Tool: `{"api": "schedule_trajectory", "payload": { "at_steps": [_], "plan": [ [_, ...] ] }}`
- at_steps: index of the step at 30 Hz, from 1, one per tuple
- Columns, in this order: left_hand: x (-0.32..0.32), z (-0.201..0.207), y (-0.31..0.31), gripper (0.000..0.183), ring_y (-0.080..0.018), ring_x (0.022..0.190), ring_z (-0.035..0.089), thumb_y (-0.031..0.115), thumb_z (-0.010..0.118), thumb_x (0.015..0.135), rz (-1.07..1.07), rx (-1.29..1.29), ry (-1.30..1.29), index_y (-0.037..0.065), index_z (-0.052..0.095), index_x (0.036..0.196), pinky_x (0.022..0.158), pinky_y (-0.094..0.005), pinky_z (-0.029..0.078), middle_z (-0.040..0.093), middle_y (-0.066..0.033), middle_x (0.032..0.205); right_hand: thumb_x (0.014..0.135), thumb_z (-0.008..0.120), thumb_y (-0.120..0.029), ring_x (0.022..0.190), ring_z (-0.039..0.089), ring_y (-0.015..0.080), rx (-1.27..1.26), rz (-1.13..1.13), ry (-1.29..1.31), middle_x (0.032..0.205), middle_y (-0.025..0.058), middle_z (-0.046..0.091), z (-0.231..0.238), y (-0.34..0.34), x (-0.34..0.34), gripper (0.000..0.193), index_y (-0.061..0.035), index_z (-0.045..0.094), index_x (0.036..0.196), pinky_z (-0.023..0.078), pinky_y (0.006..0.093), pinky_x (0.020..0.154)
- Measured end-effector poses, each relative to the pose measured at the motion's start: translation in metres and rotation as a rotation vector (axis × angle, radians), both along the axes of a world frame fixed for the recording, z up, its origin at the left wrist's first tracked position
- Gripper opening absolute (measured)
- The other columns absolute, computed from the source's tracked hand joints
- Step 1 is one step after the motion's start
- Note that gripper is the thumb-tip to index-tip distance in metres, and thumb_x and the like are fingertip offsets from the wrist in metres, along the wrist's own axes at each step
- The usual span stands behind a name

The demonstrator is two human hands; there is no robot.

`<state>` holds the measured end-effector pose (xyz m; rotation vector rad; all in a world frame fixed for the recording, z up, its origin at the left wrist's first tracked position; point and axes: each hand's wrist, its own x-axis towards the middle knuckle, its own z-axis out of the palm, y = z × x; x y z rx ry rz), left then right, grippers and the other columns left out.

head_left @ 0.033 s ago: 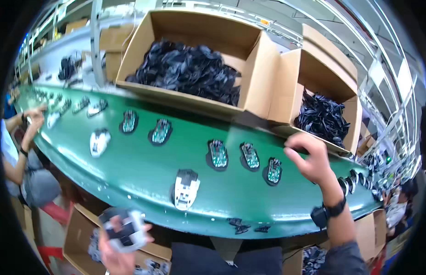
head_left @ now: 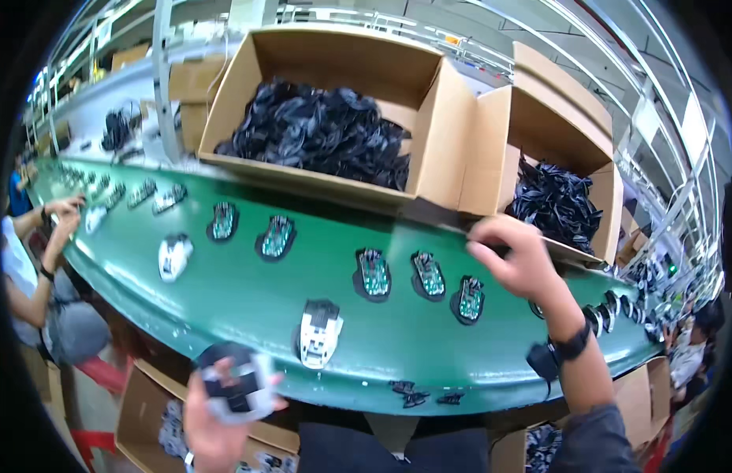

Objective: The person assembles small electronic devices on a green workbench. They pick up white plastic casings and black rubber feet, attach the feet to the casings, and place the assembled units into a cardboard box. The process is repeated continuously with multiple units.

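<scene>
My left hand [head_left: 212,432] grips a half-assembled computer mouse [head_left: 251,390], grey-white with dark patches, above the near edge of the green surface. Motion blurs it a little. My right hand [head_left: 519,264] is over the surface in front of the smaller carton, fingers curled in and thumb close to them. Whatever they might hold is hidden. Below and left of it lie mouse bases with green circuit boards, the closest being one circuit-board base [head_left: 467,300]. A white-topped mouse [head_left: 319,335] rests between my hands.
A large carton [head_left: 429,130] of black plastic parts stands behind the green surface [head_left: 224,307], beside a smaller carton [head_left: 492,150] of black pieces. Small black parts [head_left: 410,393] lie at the near edge. Another person's hands [head_left: 62,217] work at the far left. Open boxes sit below.
My right hand has shifted slightly left and nearer the row of circuit-board bases. My left hand, with the mouse, has moved a bit to the right.
</scene>
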<state>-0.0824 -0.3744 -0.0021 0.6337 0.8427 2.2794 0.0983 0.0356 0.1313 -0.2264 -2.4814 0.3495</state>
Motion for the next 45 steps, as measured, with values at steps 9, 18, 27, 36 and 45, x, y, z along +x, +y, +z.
{"api": "schedule_trajectory", "payload": {
  "at_steps": [9, 18, 27, 36, 45],
  "plan": [
    [-0.118, 0.014, 0.27, 0.022, -0.0227, 0.115, 0.067, 0.014, 0.056, 0.106, -0.155, 0.083, 0.142, 0.0, 0.061, 0.122, 0.103, -0.0376, 0.053, 0.07, -0.0124, 0.122, 0.085, 0.064, -0.007, 0.099, 0.073, 0.038, 0.441, -0.331, -0.425, 0.103, 0.0178, 0.076, -0.006, 0.137, -0.193, 0.017, -0.0043, 0.077, 0.095, 0.059, 0.0474, 0.087],
    [-0.128, -0.026, 0.287, 0.036, -0.0236, 0.107, 0.069, 0.0, 0.062, 0.097, 0.03, 0.022, 0.185, 0.004, 0.049, 0.13, 0.098, -0.0391, 0.057, 0.064, -0.0112, 0.119, 0.092, 0.063, -0.009, 0.109, 0.074, 0.0351, 0.426, -0.491, -0.778, 0.116, 0.0213, 0.075, -0.033, 0.133, -0.242, 0.023, -0.0026, 0.08, 0.105, 0.061, 0.0456, 0.092],
    [-0.121, 0.0, 0.274, 0.075, -0.0244, 0.114, 0.065, -0.003, 0.067, 0.094, -0.138, 0.027, 0.088, 0.015, 0.03, 0.157, 0.099, -0.041, 0.058, 0.055, -0.0115, 0.128, 0.084, 0.079, -0.001, 0.082, 0.073, 0.0207, -0.488, -0.01, -0.107, 0.09, 0.0113, 0.075, 0.016, 0.049, -0.176, 0.028, 0.0012, 0.072, 0.111, 0.059, 0.0333, 0.077],
    [-0.103, 0.002, 0.268, 0.076, -0.0169, 0.123, 0.054, 0.01, 0.081, 0.093, -0.296, 0.086, 0.252, 0.013, 0.032, 0.15, 0.109, -0.0356, 0.044, 0.052, -0.0055, 0.13, 0.095, 0.077, -0.006, 0.091, 0.068, 0.008, -1.104, 0.225, 0.006, 0.105, 0.004, 0.075, -0.053, -0.019, -0.114, 0.032, 0.0006, 0.072, 0.126, 0.057, 0.0266, 0.085],
    [-0.092, -0.003, 0.267, 0.072, -0.0149, 0.117, 0.056, 0.017, 0.079, 0.096, -0.185, 0.04, 0.354, 0.013, 0.029, 0.147, 0.105, -0.0345, 0.047, 0.054, -0.0049, 0.124, 0.089, 0.08, 0.0, 0.095, 0.069, 0.0111, -1.192, 0.117, 0.04, 0.105, 0.0058, 0.072, -0.069, -0.025, -0.117, 0.028, 0.0, 0.068, 0.114, 0.058, 0.0267, 0.088]
  ]
}}
